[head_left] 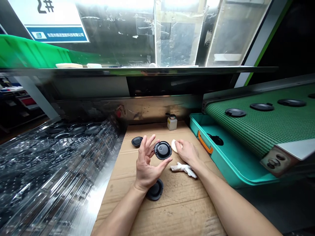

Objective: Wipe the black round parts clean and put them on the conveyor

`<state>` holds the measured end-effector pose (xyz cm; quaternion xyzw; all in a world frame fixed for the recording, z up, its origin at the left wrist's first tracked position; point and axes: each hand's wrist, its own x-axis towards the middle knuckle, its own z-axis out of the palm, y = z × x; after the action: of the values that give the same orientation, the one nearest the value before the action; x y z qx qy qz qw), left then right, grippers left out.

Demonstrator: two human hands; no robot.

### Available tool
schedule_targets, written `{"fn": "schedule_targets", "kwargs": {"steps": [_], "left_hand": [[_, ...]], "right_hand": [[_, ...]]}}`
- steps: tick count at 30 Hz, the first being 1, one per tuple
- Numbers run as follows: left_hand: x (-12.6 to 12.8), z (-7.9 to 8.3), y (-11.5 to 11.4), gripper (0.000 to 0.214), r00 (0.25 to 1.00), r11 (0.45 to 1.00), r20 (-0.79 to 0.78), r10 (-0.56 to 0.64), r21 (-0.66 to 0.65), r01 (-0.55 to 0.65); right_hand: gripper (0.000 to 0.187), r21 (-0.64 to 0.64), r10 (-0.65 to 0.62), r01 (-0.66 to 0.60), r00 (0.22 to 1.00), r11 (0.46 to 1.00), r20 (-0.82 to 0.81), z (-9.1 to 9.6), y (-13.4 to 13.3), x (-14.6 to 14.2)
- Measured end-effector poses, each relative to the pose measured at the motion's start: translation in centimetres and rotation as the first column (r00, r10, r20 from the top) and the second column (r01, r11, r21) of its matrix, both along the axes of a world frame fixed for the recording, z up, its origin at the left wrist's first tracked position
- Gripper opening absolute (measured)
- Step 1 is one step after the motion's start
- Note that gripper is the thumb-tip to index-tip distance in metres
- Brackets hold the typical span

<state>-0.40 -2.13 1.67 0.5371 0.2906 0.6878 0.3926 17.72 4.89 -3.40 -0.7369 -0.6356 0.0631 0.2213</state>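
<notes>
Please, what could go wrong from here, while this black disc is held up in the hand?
The left hand pinches the black disc only with its fingertips, so it might slip. Another disc lies right by the left wrist and could be knocked. The small bottle stands near the right hand and might tip.

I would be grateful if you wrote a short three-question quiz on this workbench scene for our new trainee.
1. What does the left hand hold up in its fingertips?
2. True or false: black discs lie on the green conveyor belt.
3. Which stands on the cardboard: a small white bottle or an orange handle?

Key:
1. A black disc.
2. True.
3. The small white bottle.
</notes>
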Motion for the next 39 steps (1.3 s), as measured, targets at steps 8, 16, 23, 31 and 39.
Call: {"fn": "schedule_targets", "kwargs": {"steps": [8, 16, 23, 31, 39], "left_hand": [[0.0, 0.1, -0.3, 0.111, 0.994, 0.994, 0.077, -0.071, -0.072, 0.077], [-0.6, -1.7, 0.7, 0.111, 0.986, 0.985, -0.164, 0.014, 0.173, 0.015], [-1.0, -2.6, 1.5, 0.111, 0.927, 0.918, -0.336, 0.167, 0.396, -0.022], [-0.9, -2.5, 1.3, 0.111, 0.928, 0.915, -0.333, 0.169, 0.402, -0.022], [-0.9, -2.4, 1.1, 0.109, 0.928, 0.934, -0.337, 0.16, 0.356, -0.032]], "right_hand": [[0.05, 0.023, -0.003, 0.003, 1.0, 1.0, -0.004, -0.2, 0.1, 0.1], [0.053, 0.0, 0.001, -0.001, 1.0, 1.0, 0.014, -0.5, 0.3, 0.3], [0.052, -0.002, 0.003, -0.003, 1.0, 1.0, 0.02, -0.6, 0.4, 0.3], [0.051, 0.0, -0.006, 0.006, 1.0, 1.0, 0.014, -0.2, 0.3, 0.1], [0.052, -0.012, -0.011, 0.011, 1.0, 1.0, 0.006, -0.1, 0.1, 0.1]]}}
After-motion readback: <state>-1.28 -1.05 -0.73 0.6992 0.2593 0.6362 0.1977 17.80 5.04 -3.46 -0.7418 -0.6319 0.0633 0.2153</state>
